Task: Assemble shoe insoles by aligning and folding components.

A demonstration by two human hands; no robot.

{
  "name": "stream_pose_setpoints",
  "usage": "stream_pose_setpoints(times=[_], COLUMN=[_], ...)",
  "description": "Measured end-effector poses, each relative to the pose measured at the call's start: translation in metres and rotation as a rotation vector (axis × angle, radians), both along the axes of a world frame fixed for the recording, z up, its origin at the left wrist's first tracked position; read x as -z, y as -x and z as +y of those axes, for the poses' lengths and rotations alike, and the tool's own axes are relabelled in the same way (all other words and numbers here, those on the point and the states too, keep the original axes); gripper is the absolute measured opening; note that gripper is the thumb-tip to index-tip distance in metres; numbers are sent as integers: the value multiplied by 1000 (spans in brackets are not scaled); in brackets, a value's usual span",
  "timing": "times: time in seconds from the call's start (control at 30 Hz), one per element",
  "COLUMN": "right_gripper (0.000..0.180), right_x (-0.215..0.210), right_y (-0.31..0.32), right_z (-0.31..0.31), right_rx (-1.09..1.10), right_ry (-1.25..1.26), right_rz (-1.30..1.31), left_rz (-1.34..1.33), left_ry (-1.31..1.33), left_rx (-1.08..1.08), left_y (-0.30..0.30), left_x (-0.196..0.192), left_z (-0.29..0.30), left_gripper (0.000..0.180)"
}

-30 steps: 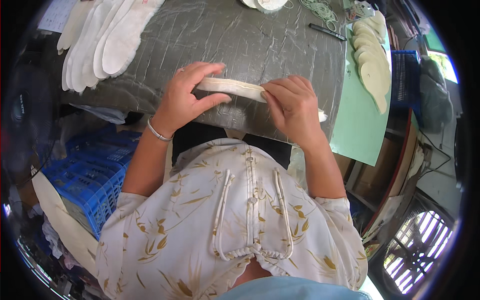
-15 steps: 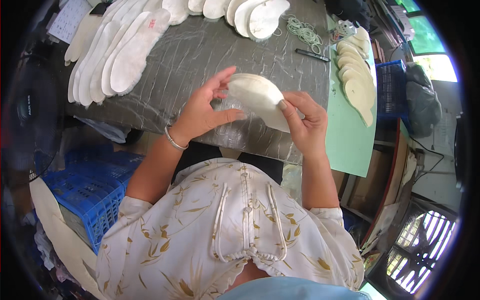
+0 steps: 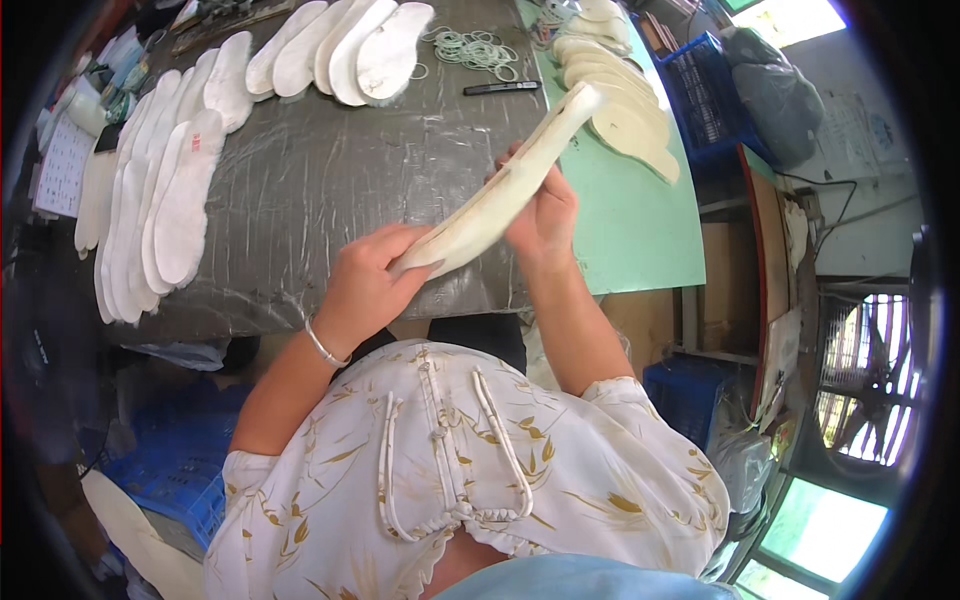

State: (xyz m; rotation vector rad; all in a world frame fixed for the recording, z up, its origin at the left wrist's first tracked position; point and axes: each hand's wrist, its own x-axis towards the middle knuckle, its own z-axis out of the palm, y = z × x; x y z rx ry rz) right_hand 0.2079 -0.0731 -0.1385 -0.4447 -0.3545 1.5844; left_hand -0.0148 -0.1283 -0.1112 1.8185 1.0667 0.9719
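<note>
A cream insole point(image 3: 478, 212), or a thin stack of them, is seen nearly edge-on, slanting up to the right above the table. My left hand point(image 3: 372, 277) pinches its lower left end between thumb and fingers. My right hand point(image 3: 543, 212) grips it near the middle from the right, and the insole partly hides those fingers. Whether it is one piece or several layers pressed together is hard to tell. Other pale insoles point(image 3: 186, 215) lie overlapping in a row at the left, and more insoles point(image 3: 395, 55) fan out along the back.
The dark plastic-covered table point(image 3: 300, 180) has rubber bands point(image 3: 475, 55) and a black marker point(image 3: 502, 88) at its back right. Right of that, yellowish insoles point(image 3: 630, 125) rest on a green sheet point(image 3: 645, 235). Blue crates point(image 3: 700, 95) stand at right and lower left.
The insole has turned from a bent, broad face to an edge-on slant. My left hand now grips its near end, after being spread beside it. The view has shifted right.
</note>
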Motion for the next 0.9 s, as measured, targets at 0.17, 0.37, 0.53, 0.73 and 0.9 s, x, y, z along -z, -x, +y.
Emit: stream_pose_setpoints(times=[0.17,0.37,0.53,0.73,0.9], right_gripper=[27,47,48,35,30], right_x=[5,5,-13,-30,-40], right_y=[1,-34,-73,-108,-110], right_z=[1,-2,-7,-19,-24], right_rx=[-46,80,236,-17,-121], right_ry=[-106,-158,-334,-534,-593], right_rz=[169,-174,-667,-1131,-1369], left_rz=[288,178,274,301,306], left_ry=[-433,-283,-288,-302,-306], left_rx=[-136,-103,-58,-56,-64], left_y=[-19,-18,-9,-3,0], left_x=[-15,-14,-3,-4,-5], left_z=[-10,-4,-2,-2,-3], left_gripper=[36,32,30,33,33])
